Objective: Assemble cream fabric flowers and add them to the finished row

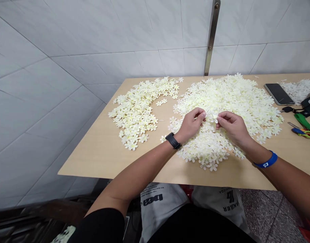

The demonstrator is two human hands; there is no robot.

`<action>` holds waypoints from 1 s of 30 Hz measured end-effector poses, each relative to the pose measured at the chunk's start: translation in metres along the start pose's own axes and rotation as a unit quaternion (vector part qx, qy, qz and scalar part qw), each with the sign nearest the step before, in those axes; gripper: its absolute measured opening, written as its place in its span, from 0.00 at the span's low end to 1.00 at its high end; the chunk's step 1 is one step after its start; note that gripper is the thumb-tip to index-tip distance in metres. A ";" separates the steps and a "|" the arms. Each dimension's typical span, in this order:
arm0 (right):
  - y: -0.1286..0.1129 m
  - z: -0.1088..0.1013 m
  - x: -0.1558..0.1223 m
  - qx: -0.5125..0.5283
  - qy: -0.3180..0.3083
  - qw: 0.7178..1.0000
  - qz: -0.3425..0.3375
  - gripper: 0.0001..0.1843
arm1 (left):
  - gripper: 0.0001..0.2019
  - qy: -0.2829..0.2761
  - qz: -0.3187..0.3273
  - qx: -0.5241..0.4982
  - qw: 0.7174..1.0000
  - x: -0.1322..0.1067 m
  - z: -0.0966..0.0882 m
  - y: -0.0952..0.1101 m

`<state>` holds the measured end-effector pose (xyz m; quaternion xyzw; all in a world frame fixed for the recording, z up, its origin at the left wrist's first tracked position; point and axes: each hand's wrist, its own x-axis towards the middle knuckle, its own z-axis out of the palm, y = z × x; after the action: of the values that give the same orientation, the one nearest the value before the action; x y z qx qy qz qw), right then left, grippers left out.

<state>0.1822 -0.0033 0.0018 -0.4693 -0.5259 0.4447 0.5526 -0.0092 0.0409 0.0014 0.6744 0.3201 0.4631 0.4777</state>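
Both hands meet over a big heap of cream-white fabric flowers (228, 101) on a light wooden table (99, 152). My left hand (191, 124), with a black watch on its wrist, pinches one side of a single flower (212, 116). My right hand (233, 126), with a blue wristband, pinches the other side of that flower. The fingers of both hands are closed on it. A second, flatter spread of the same flowers (142, 108) lies to the left of my left hand.
A dark phone (278, 93) lies at the back right, with another white pile (300, 88) beside it. Keys and green-handled scissors (305, 126) sit near the right edge. White tiled wall stands behind and to the left. White printed bags (160, 202) hang below the front edge.
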 end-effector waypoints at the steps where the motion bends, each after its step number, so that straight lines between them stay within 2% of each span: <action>1: 0.000 0.000 0.000 0.000 0.001 1.000 -0.001 0.09 | 0.13 0.005 0.009 0.013 1.000 0.000 0.000 0.000; 6: -0.001 0.001 -0.001 0.010 0.006 1.000 0.002 0.11 | 0.06 0.066 0.089 0.169 0.979 -0.001 -0.003 0.004; 8: -0.002 0.002 -0.001 0.008 0.012 1.000 0.000 0.11 | 0.07 0.081 0.126 0.194 0.970 -0.002 -0.003 0.006; 11: -0.003 0.005 -0.002 0.011 0.013 1.000 0.005 0.14 | 0.08 0.066 0.169 0.181 0.966 -0.006 0.000 0.008; 15: -0.008 0.009 -0.004 0.040 -0.006 0.999 0.023 0.18 | 0.07 0.049 0.189 0.173 0.965 -0.009 0.005 0.006; 23: -0.009 0.009 -0.003 0.070 -0.018 0.997 0.027 0.17 | 0.04 0.037 0.181 0.101 0.978 -0.004 0.002 0.000; 30: -0.008 0.009 -0.004 0.058 -0.026 0.998 0.022 0.15 | 0.04 0.034 0.190 0.103 0.976 -0.005 0.003 0.002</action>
<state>0.1735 -0.0083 0.0093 -0.4365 -0.5028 0.4986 0.5550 -0.0084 0.0352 0.0012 0.7525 0.2482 0.5323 0.2981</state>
